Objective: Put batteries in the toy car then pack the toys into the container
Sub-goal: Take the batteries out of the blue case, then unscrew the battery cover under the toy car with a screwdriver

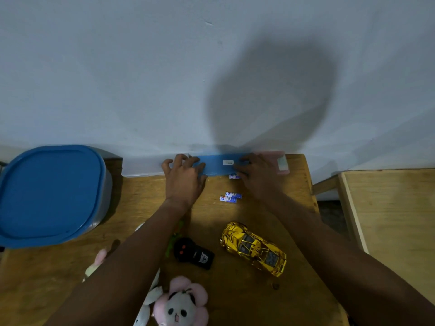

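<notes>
Both arms stretched forward; left hand (186,176) fingers spread, palm down; right hand (255,176) palm down, fingers flat.

Both hands reach to the far edge of the wooden tabletop (270,208), where the left hand (184,176) and the right hand (255,175) rest spread, palms down, on the two ends of a flat blue box (219,166) lying against the wall. One battery (233,177) lies just beside the right hand's fingers (242,171), and two more batteries (230,197) lie side by side between the forearms. Nearer the person sit a gold toy car (254,248), a black remote control (193,253) and a pink panda plush (181,302), while a container with a blue lid (50,194) stands at the left.
</notes>
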Available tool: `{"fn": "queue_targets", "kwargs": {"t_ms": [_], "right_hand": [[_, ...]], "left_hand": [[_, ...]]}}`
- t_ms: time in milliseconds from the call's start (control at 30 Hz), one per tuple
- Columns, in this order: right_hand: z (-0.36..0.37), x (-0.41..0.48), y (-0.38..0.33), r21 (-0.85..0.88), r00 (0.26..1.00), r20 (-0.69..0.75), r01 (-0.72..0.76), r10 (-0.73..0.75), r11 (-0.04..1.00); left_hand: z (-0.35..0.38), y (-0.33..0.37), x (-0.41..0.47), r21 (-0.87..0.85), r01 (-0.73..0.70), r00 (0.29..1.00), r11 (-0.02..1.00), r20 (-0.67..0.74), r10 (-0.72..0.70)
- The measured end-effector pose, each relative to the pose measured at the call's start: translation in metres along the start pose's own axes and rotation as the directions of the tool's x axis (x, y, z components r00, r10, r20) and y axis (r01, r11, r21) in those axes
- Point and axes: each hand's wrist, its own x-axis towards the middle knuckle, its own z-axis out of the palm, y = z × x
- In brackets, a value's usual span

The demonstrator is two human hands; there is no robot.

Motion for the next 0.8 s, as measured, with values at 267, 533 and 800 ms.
{"fn": "queue_targets", "kwargs": {"t_ms": [267,533,800], "right_hand": [[0.007,-0.003,-0.002,0.022,0.999,-0.050,-0.019,0.020,1.000],[0.001,-0.008,-0.016,0.021,0.997,-0.025,-0.067,0.067,0.998],[0.014,0.021,-0.104,0.134,0.983,-0.064,0.178,-0.170,0.975]], "left_hand": [[0.000,0.001,0.002,-0.036,0.029,1.000,0.999,0.007,-0.029],[0.002,0.000,-0.008,-0.188,0.036,0.999,0.982,0.041,-0.029],[-0.003,-0.053,-0.041,-0.451,0.353,0.916,0.820,-0.011,-0.401]]}}
